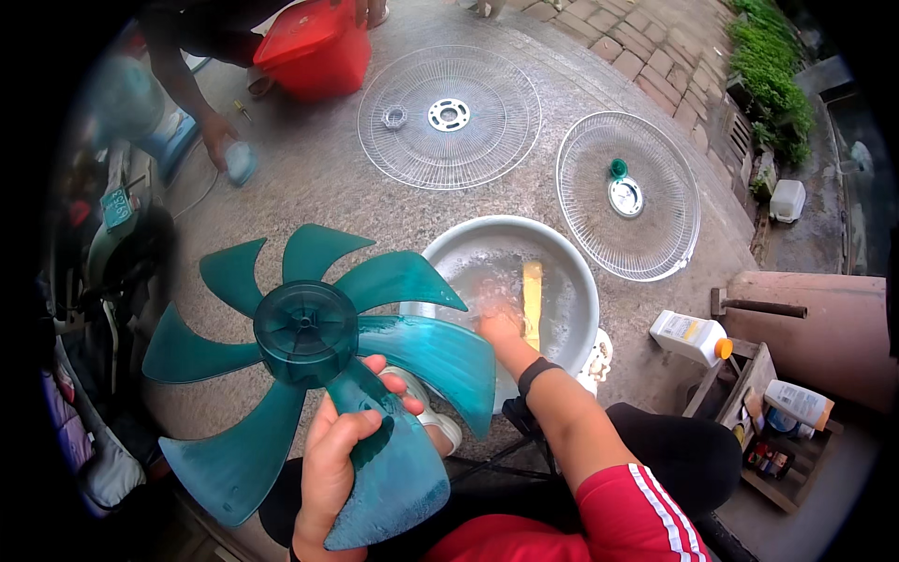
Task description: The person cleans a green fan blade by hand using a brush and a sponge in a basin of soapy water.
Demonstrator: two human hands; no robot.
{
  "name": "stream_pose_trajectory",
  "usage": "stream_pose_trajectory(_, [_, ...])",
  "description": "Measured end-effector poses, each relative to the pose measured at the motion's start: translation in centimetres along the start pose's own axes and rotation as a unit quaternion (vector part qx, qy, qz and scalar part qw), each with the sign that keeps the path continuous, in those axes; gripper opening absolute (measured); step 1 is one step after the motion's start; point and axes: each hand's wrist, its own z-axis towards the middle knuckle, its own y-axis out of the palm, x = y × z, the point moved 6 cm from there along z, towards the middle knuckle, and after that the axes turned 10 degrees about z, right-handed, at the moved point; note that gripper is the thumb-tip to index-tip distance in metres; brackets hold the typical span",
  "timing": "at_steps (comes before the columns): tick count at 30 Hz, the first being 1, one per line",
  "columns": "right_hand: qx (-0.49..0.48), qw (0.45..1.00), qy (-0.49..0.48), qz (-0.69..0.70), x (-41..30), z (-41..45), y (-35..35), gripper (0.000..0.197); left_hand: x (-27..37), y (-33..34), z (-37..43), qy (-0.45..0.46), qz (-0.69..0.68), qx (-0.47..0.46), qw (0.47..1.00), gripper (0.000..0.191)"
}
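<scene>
A teal plastic fan blade assembly with several blades fills the left front. My left hand grips one lower blade near the hub, thumb on top and fingers behind. Water drops and wet streaks show on some blades. My right hand reaches into the water of a grey basin; splashing blurs its fingers, so what they hold is hidden. Beside that hand, inside the basin, lies a long yellow strip, its material unclear. One blade overlaps the basin's left rim.
Two wire fan guards, one beyond the basin and another to its right, lie on concrete. A white bottle rests by a wooden stool. Another person's hand touches a light blue object near a red bin.
</scene>
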Motion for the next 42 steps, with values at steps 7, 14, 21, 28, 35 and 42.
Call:
stream_pose_trajectory(7, [0.118, 0.923, -0.244, -0.272, -4.3, -4.2, -1.0, 0.042, -0.4, 0.0, 0.1, -0.004, 0.005, -0.027, 1.000, 0.047])
stream_pose_trajectory(14, [0.131, 0.990, 0.043, 0.033, -0.2, -5.2, 3.4, 0.039, -0.2, -0.3, 0.0, 0.014, 0.012, -0.006, 1.000, 0.047])
stream_pose_trajectory(21, [0.056, 0.984, -0.134, -0.104, -4.8, -4.0, 1.0, 0.035, 0.5, -0.2, -0.6, 0.047, 0.003, 0.026, 0.999, 0.046])
stream_pose_trajectory(28, [0.131, 0.967, -0.144, -0.163, -3.9, -3.0, 0.2, 0.048, -0.6, 0.4, -0.2, 0.008, 0.037, -0.030, 0.999, 0.047])
stream_pose_trajectory(35, [0.252, 0.949, -0.174, -0.082, -1.1, -6.3, 0.8, 0.051, -2.8, 0.8, 1.6, -0.012, 0.112, -0.067, 0.991, 0.043])
stream_pose_trajectory(42, [0.225, 0.954, -0.011, 0.200, 4.5, -5.0, 2.0, 0.046, -7.3, 1.3, 3.3, -0.039, 0.192, -0.132, 0.972, 0.042])
